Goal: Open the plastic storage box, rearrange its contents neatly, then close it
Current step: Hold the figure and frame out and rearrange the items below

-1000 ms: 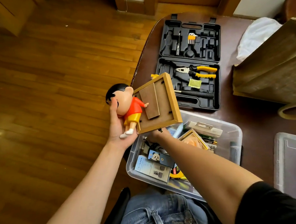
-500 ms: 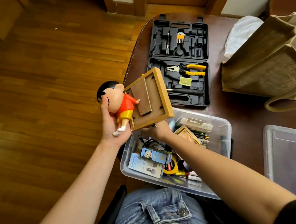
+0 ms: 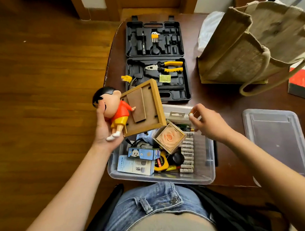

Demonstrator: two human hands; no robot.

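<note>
Held in the left grip (image 3: 105, 132) are two things at once: a cartoon figurine (image 3: 112, 108) with black hair, red shirt and yellow shorts is cradled in the curled palm, and a wooden picture frame (image 3: 142, 107) is kept against it, back side turned up, tilted, above the far left corner of the plastic storage box (image 3: 209, 158). Exactly how the frame is gripped cannot be told, since the fingers beneath it are hidden. The right grip (image 3: 207, 123) is raised over the far right part of the box, with fingertips curled and pinched together around a small pale object (image 3: 191, 114) whose nature cannot be made out. The box is seen open on the near edge of the dark table (image 3: 221, 101), just in front of the person's lap, and its clear lid (image 3: 277, 144) is laid flat on the table to the right, apart from it. Inside the box a square case with a peach rose (image 3: 169, 137) is propped at a tilt near the middle, a row of batteries (image 3: 187, 154) is lined along its right, and a panda-printed carton (image 3: 143, 153), a white packet (image 3: 135, 166) and a yellow tape measure (image 3: 161, 163) are crowded toward the near left. Beyond the box an open black tool case (image 3: 155, 58) with yellow-handled pliers (image 3: 165, 67) is set, and a jute bag (image 3: 250, 45) is stood to the far right.
</note>
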